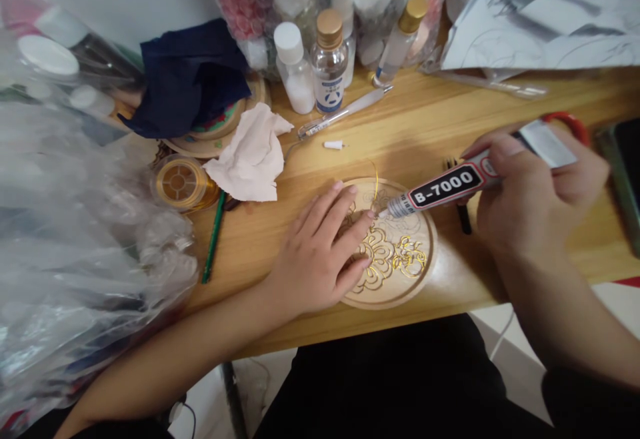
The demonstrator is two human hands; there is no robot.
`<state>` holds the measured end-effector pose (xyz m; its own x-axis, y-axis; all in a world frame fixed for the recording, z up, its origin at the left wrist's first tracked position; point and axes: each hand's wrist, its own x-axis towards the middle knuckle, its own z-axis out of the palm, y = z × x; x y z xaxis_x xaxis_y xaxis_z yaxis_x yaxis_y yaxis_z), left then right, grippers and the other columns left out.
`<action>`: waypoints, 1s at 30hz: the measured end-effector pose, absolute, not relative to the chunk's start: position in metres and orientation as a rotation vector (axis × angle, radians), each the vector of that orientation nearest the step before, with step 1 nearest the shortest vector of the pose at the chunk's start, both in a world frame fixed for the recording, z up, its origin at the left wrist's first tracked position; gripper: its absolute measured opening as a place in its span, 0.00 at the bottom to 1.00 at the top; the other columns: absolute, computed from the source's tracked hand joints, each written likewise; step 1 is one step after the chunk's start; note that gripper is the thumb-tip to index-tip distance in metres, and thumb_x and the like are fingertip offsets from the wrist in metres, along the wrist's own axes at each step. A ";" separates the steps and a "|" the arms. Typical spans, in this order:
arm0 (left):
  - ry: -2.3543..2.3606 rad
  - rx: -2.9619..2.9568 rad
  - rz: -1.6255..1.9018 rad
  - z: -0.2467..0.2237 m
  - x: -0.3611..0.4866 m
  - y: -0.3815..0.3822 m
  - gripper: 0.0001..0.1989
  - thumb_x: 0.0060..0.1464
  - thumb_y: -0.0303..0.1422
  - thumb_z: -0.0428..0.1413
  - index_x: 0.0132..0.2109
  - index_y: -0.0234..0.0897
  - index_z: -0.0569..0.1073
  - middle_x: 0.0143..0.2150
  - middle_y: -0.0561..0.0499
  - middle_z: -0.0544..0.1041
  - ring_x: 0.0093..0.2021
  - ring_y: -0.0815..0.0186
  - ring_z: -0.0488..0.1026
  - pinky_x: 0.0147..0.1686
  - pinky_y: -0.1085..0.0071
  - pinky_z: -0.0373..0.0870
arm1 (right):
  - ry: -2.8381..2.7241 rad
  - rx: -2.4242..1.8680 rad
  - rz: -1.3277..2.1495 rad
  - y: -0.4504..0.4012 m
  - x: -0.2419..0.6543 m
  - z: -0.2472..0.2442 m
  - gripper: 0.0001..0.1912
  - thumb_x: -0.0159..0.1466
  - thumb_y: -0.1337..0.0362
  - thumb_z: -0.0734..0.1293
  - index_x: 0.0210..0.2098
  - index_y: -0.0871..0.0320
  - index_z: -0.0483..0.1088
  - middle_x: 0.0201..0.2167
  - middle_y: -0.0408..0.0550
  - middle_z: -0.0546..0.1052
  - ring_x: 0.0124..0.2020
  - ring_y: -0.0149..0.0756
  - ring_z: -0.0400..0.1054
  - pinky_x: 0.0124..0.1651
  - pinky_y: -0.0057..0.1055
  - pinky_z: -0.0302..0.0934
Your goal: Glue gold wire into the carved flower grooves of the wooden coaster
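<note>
A round wooden plate [431, 252] lies on the table, bearing a drawn pattern partly outlined in gold wire [410, 257]. My left hand [320, 252] rests across its left side, fingers stretched out and apart, the index fingertip near the drawn lines. In my right hand [530, 192] is a B-7000 glue tube [445, 185], gripped and tilted down to the left. Its nozzle meets the plate beside my left index fingertip; whether it touches the wood I cannot tell. A loose end of gold wire sticks up just behind that fingertip.
A spool of gold wire [181, 182], a crumpled tissue [253, 152] and a green pencil [214, 237] lie left. Behind are a small white cap [333, 145], a pen [345, 113] and bottles [330, 62]. Dark tweezers [464, 217] and a phone [623, 179] lie right.
</note>
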<state>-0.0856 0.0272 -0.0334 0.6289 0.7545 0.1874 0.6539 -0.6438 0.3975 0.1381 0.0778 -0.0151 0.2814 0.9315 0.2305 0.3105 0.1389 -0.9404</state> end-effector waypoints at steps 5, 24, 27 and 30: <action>1.131 2.557 0.485 -0.033 -0.085 0.027 0.23 0.62 0.37 0.52 0.61 0.32 0.66 0.67 0.33 0.60 0.70 0.45 0.52 0.63 0.46 0.59 | -1.236 -1.289 0.499 0.083 0.136 -0.027 0.09 0.59 0.70 0.64 0.24 0.58 0.73 0.19 0.39 0.70 0.23 0.25 0.63 0.28 0.29 0.50; 1.137 2.568 0.489 -0.031 -0.086 0.026 0.24 0.61 0.37 0.53 0.62 0.32 0.65 0.67 0.34 0.60 0.70 0.45 0.53 0.61 0.45 0.62 | -0.772 -1.233 1.390 0.103 0.162 -0.015 0.12 0.61 0.55 0.61 0.26 0.54 0.65 0.13 0.38 0.60 0.15 0.31 0.60 0.17 0.28 0.54; 1.139 2.582 0.481 -0.030 -0.086 0.025 0.25 0.61 0.37 0.53 0.62 0.33 0.65 0.67 0.34 0.59 0.70 0.46 0.52 0.61 0.44 0.62 | -0.647 -1.206 1.536 0.104 0.168 -0.009 0.10 0.60 0.56 0.61 0.26 0.54 0.65 0.16 0.41 0.67 0.18 0.30 0.64 0.22 0.30 0.60; 1.151 2.606 0.469 -0.029 -0.086 0.025 0.25 0.60 0.38 0.54 0.62 0.33 0.65 0.67 0.34 0.60 0.69 0.46 0.53 0.60 0.45 0.64 | -0.718 -1.190 1.632 0.100 0.167 -0.001 0.07 0.54 0.59 0.69 0.29 0.53 0.68 0.22 0.43 0.74 0.21 0.31 0.67 0.22 0.29 0.60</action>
